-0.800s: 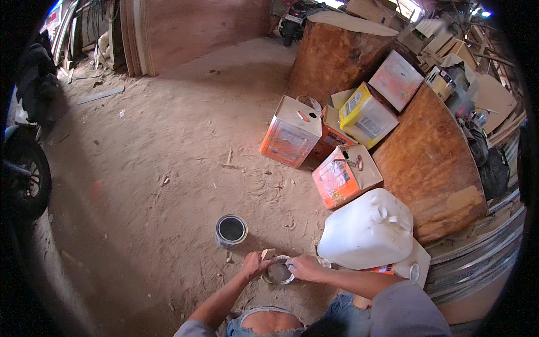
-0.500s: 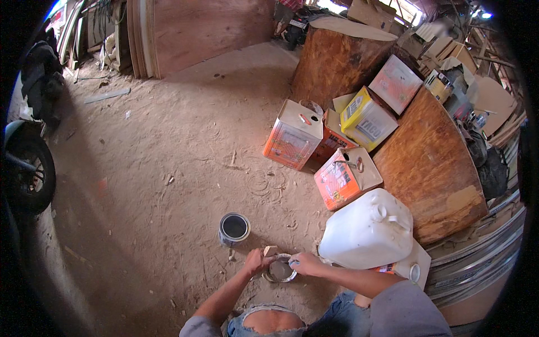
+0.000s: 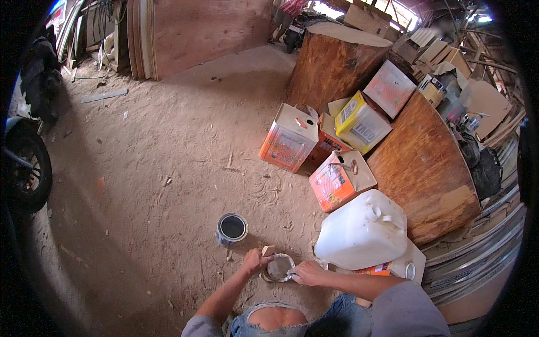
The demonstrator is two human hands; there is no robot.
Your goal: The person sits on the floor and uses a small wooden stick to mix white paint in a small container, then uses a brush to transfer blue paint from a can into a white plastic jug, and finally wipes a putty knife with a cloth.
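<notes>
My left hand (image 3: 256, 262) is closed round a small wooden piece (image 3: 268, 251) at the back-left edge of a round container (image 3: 279, 271) with grey contents and a pale, crusted rim. At that container's right side my right hand (image 3: 306, 273) has its fingers wrapped on a small, thin item, too small to name. Just beyond, to the left, stands an open metal can (image 3: 230, 235) with a dark inside. A large white plastic jerrycan (image 3: 356, 233) is beside my right hand, resting by an orange-labelled tin lying underneath.
Several square tins (image 3: 289, 135), orange or yellow, lean near curved brown wooden pieces (image 3: 426, 163). Metal strips (image 3: 471, 253) lie at right, a motorcycle wheel (image 3: 28, 168) at left. Plywood sheets (image 3: 208, 31) stand behind. A person in red checks (image 3: 291, 7) is partly visible at the far back.
My right hand has shifted slightly downward on the container's right side. The person in red checks has come into sight at the back since the oldest frame.
</notes>
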